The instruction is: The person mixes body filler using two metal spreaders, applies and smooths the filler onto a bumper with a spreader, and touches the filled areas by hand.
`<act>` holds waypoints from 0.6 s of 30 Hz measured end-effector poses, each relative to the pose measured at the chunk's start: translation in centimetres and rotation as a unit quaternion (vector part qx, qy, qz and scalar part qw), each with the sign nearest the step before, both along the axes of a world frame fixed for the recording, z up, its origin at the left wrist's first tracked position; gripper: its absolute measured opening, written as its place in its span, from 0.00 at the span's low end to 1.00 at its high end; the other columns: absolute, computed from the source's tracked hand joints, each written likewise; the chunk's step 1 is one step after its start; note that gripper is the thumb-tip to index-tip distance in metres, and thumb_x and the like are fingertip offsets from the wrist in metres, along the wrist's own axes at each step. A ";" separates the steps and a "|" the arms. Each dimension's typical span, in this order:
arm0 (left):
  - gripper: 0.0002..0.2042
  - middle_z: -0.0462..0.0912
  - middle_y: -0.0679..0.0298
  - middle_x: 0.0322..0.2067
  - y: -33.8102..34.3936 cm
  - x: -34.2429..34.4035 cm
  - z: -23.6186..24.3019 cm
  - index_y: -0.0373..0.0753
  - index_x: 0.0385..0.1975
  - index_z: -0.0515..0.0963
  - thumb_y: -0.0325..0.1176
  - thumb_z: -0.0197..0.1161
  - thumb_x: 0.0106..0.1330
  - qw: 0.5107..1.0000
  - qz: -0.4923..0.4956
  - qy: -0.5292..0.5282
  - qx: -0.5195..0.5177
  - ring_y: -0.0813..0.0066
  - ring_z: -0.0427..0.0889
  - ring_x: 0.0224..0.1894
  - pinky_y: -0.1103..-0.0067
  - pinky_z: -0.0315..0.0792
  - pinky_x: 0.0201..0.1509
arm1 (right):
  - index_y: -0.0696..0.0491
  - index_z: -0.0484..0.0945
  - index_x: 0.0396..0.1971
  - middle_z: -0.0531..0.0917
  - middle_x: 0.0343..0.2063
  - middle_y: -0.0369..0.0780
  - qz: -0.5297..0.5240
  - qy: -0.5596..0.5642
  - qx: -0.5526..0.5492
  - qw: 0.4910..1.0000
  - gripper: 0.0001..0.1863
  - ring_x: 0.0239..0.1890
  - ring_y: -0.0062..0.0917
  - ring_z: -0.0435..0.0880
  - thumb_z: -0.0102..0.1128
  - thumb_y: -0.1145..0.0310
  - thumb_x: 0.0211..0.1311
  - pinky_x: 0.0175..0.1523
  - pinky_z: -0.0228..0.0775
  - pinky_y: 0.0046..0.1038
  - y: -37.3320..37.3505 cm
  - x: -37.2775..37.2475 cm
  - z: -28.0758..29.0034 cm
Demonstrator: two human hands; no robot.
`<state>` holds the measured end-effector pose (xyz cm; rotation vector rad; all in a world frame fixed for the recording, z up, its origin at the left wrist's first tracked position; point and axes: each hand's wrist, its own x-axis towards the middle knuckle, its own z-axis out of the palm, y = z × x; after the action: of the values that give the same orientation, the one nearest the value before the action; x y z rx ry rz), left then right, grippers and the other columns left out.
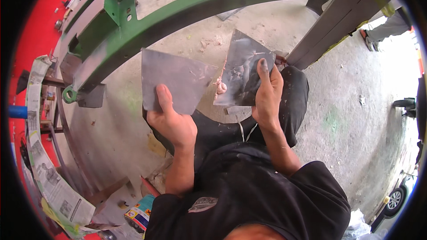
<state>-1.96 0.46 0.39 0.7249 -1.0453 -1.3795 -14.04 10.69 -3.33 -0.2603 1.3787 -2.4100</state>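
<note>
The person's left hand [171,122] grips a flat grey metal plate [175,80] by its lower edge, thumb pressed up along the near face and the other fingers hidden behind it. The right hand [267,95] grasps a second, darker plate [242,69] the same way, its smudged thumb lying up the face and the fingers wrapped around the back. The two plates are held up side by side in front of the person, their inner edges near each other, and at the dark plate's left edge, between the hands, sits a lump of pale pinkish filler [221,86]. Beyond and above both hands a green-painted steel frame [187,13] arches across, with a grey primed panel [89,69] on it to the left of the left hand. Far out to the left of that hand, sheets of newspaper [44,169] are taped along a red surface [35,22]. Below the left forearm, near the floor, a colourful tin [138,215] shows in part. Under both hands are the person's dark trousers [293,102], and to the right of the right hand spreads the bare concrete floor [347,120].
</note>
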 end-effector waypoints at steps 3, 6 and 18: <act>0.15 0.82 0.51 0.44 1.1 0.8 -1.3 0.21 0.44 0.76 0.31 0.59 0.68 0.999 0.038 -0.016 -0.032 0.72 0.81 0.42 0.79 0.74 0.49 | 0.57 0.76 0.43 0.80 0.37 0.32 -0.024 0.009 -0.014 1.000 0.14 0.38 0.13 0.75 0.50 0.61 0.73 0.45 0.68 0.20 -0.7 -0.3 -0.2; 0.12 0.83 0.49 0.42 1.0 1.5 -2.8 0.21 0.43 0.76 0.26 0.57 0.68 0.931 0.115 -0.231 -0.259 0.72 0.82 0.40 0.80 0.73 0.46 | 0.58 0.76 0.44 0.80 0.38 0.32 -0.035 0.013 -0.023 0.999 0.14 0.39 0.13 0.75 0.50 0.61 0.73 0.46 0.68 0.20 -0.9 -0.5 0.1; 0.11 0.84 0.52 0.33 2.0 1.3 -1.4 0.20 0.35 0.77 0.25 0.54 0.67 0.938 0.018 -0.061 -0.340 0.72 0.82 0.32 0.79 0.74 0.32 | 0.61 0.75 0.40 0.76 0.31 0.31 -0.036 0.051 0.041 0.997 0.18 0.33 0.12 0.67 0.51 0.58 0.73 0.39 0.61 0.18 -1.4 -0.8 -0.3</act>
<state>-0.65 2.48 -1.04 0.3074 -1.4884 -0.8521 -14.84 9.28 -3.59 -0.3218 1.5526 -2.4215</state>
